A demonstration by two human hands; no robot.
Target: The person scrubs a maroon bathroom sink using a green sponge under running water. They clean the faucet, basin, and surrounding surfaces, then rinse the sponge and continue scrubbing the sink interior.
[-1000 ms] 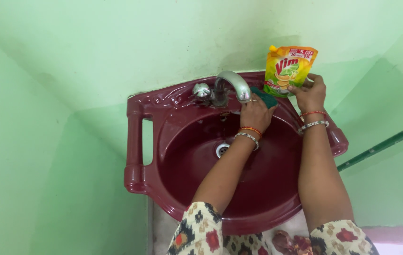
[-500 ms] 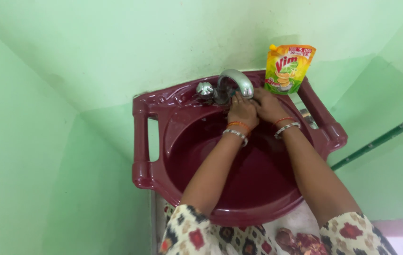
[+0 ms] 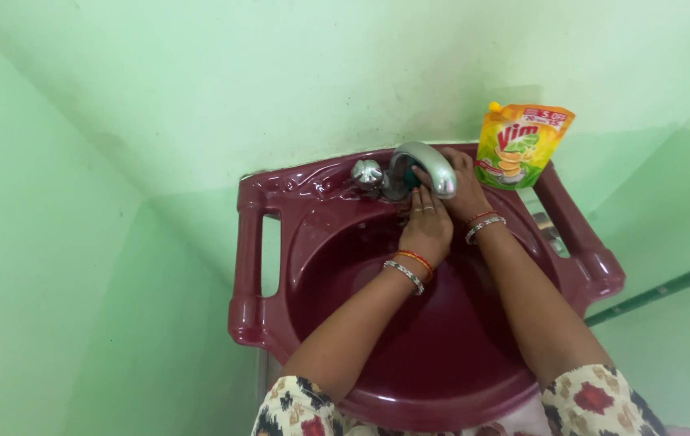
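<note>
Chrome tap gripped by both hands

Cream patterned sleeves; red and seemingly silver bangles on both wrists.

Both forearms stretched forward and angled inward, bare from patterned sleeves to bangled wrists. Left hand palm down, fingers extended forward and lightly curled, pressed against the right hand. Right hand slightly farther ahead, fingers bent around something, knuckles up, wrist turned inward toward the left.
</note>
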